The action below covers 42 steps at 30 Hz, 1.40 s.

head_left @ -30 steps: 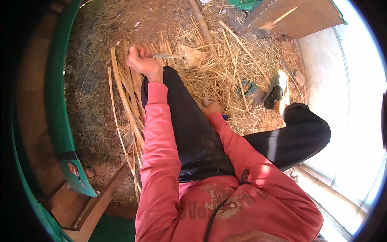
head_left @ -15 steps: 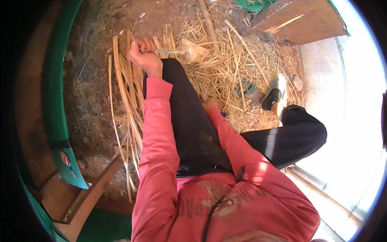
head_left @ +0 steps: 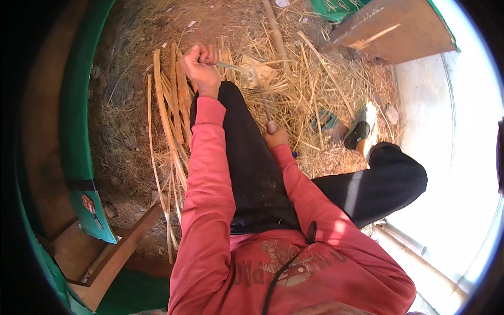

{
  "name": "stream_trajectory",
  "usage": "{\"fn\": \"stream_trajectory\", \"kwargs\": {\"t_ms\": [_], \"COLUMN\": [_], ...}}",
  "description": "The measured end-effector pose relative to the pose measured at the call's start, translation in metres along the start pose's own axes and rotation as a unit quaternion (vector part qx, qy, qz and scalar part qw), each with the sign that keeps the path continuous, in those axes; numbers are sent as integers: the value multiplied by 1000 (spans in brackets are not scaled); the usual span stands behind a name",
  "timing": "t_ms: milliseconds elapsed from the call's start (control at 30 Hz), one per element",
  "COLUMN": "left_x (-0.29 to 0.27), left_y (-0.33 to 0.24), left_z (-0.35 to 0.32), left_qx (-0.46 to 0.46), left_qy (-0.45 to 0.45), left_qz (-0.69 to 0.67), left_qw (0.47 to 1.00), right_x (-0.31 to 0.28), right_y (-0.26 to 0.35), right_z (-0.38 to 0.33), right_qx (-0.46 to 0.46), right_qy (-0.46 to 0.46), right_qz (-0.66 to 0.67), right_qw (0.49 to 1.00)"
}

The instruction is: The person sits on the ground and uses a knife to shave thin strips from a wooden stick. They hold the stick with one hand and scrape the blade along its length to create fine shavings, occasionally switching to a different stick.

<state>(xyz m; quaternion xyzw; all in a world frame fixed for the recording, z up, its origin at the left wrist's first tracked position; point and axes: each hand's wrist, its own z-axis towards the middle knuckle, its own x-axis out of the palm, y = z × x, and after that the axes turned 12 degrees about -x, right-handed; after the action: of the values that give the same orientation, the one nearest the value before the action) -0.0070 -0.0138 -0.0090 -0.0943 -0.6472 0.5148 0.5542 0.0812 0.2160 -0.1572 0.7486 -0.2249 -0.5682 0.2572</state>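
Note:
My left hand (head_left: 201, 67) is a closed fist beyond my knee, gripping a thin pale strip (head_left: 229, 65). The strip points right toward a pale wooden block (head_left: 260, 72) lying among the shavings. Beside my thigh, my right hand (head_left: 276, 138) is wrapped round the rounded wooden handle of a tool with a thin dark blade (head_left: 267, 109). That blade reaches away from me toward the block; whether it touches the strip I cannot tell. Long split wooden strips (head_left: 161, 105) lie on the ground left of my leg.
Straw-like shavings (head_left: 294, 105) cover the ground ahead. A teal object (head_left: 325, 121) lies near my shoe (head_left: 361, 127). A round pole (head_left: 275, 31) and a brown wooden panel (head_left: 391, 31) stand farther off. At left are a green cloth edge (head_left: 79, 105) and a wooden frame (head_left: 121, 257).
The tool's handle and blade, mostly hidden by my leg before, now show beside it. My left hand has shifted slightly right and up in the picture, still holding the strip.

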Motion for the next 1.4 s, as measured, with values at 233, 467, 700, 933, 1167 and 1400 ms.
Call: {"fn": "stream_trajectory", "kwargs": {"t_ms": [233, 467, 700, 933, 1167, 1400], "left_x": [1, 17, 6, -9, -26, -57], "left_y": [3, -7, -11, -10, -18, -28], "left_z": [-2, 7, 17, 19, 22, 10], "left_qx": [-8, -110, -146, -130, -112, -120], "left_qy": [71, 146, 238, 221, 182, 179], "left_qz": [23, -19, -47, -68, -67, -100], "left_qw": [997, 983, 959, 964, 975, 971], "right_x": [-24, -36, 5, -46, -10, -48], "right_y": [-8, 29, -51, 42, -17, 55], "right_z": [10, 6, 7, 9, 11, 9], "right_qx": [-66, -108, -144, -40, -40, -38], "right_qy": [37, -25, 118, 27, 123, 52], "right_qz": [37, 238, 11, 325, 157, 435], "right_qw": [996, 965, 982, 945, 979, 898]}}
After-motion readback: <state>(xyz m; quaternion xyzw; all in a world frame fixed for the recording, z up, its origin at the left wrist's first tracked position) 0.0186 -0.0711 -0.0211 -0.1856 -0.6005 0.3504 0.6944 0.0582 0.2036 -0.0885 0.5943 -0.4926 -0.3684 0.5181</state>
